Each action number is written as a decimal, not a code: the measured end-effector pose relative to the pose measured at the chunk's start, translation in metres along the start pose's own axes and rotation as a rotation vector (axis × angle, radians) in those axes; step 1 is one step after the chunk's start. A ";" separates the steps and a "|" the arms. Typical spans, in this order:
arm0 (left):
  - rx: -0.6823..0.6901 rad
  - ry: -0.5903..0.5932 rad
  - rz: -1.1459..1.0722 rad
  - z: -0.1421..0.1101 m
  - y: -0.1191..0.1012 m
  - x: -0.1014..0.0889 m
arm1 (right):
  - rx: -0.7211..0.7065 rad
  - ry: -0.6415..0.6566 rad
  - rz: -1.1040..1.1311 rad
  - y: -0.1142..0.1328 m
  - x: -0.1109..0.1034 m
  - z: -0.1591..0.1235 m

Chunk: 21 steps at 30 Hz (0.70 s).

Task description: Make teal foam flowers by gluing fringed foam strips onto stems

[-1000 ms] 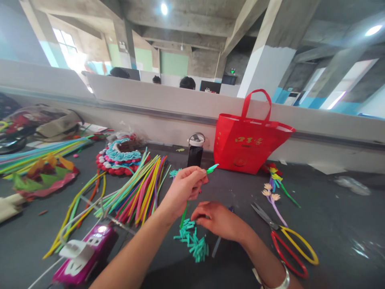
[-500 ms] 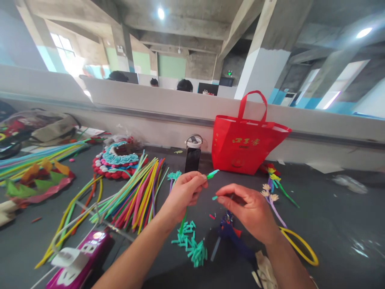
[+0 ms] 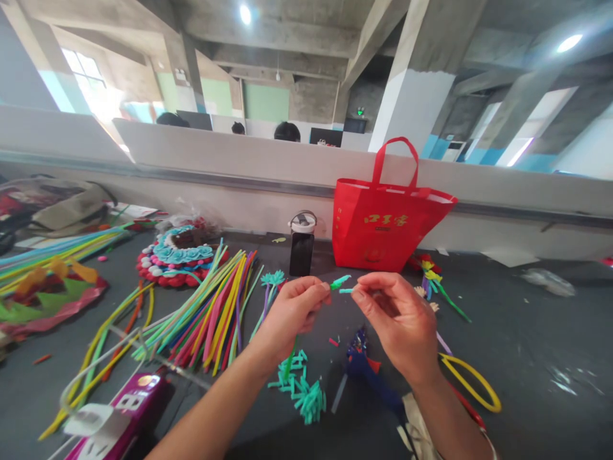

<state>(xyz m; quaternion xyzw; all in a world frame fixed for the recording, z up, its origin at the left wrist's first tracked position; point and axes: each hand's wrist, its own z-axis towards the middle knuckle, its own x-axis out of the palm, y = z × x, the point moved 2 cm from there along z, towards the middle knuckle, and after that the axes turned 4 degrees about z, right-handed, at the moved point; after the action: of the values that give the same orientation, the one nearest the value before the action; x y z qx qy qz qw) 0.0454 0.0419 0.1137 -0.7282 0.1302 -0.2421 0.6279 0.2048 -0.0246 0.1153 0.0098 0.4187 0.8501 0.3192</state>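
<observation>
My left hand (image 3: 292,313) pinches a green pipe-cleaner stem (image 3: 339,282), its teal tip poking out to the right and its lower end hanging toward the table. My right hand (image 3: 397,322) is closed in a pinch on a small teal piece (image 3: 346,291), held right beside the stem's tip. Below both hands a pile of short teal pieces (image 3: 301,386) lies on the dark table (image 3: 517,345).
Colourful pipe cleaners (image 3: 211,313) fan out at left, near a pink glue gun (image 3: 119,415). A red tote bag (image 3: 383,217) and a black bottle (image 3: 301,246) stand at the back wall. Scissors with yellow and red handles (image 3: 472,383) lie under my right wrist. Small finished flowers (image 3: 431,271) lie right.
My right hand rose from the teal pile with a small piece and brought it up to the stem tip in my left hand. The left hand stayed about where it was.
</observation>
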 end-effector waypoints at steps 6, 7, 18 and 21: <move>-0.008 0.007 -0.001 -0.002 -0.002 0.003 | 0.029 -0.014 0.017 -0.002 0.000 0.002; -0.008 0.005 0.001 -0.002 -0.002 0.004 | 0.034 -0.009 0.023 -0.002 0.000 0.002; -0.005 0.021 0.026 -0.004 -0.001 0.004 | 0.029 -0.019 0.013 -0.003 0.003 0.002; -0.002 0.028 0.032 -0.004 0.000 0.005 | 0.032 -0.014 -0.001 -0.004 0.004 0.002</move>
<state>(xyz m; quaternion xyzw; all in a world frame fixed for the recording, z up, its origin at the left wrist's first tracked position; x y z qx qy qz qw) 0.0476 0.0367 0.1152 -0.7231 0.1511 -0.2421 0.6291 0.2044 -0.0194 0.1123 0.0208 0.4301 0.8430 0.3225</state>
